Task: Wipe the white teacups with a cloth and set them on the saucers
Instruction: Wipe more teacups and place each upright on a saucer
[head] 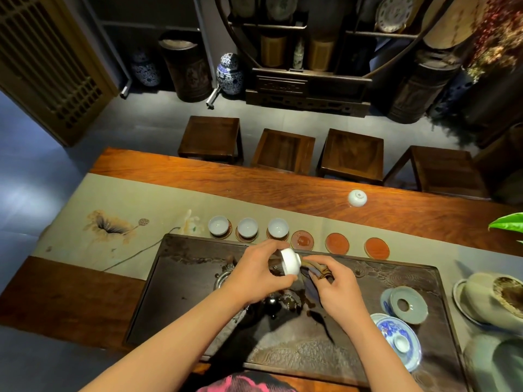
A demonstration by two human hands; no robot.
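My left hand [259,274] grips a white teacup [291,261], tipped on its side over the dark tea tray [175,290]. My right hand [335,290] pinches a dark folded cloth [318,274] right beside the cup. Three white teacups [247,227] stand upright on saucers in a row behind the tray. To their right lie three bare red saucers [337,242]. Another white teacup [357,198] rests upside down on the wooden table farther back.
A celadon lid [408,304] and a blue-and-white dish [399,339] sit on the tray's right end. A large grey-green vessel [492,301] stands at the right. Several wooden stools [283,149] line the table's far side. A green leaf [509,222] pokes in at right.
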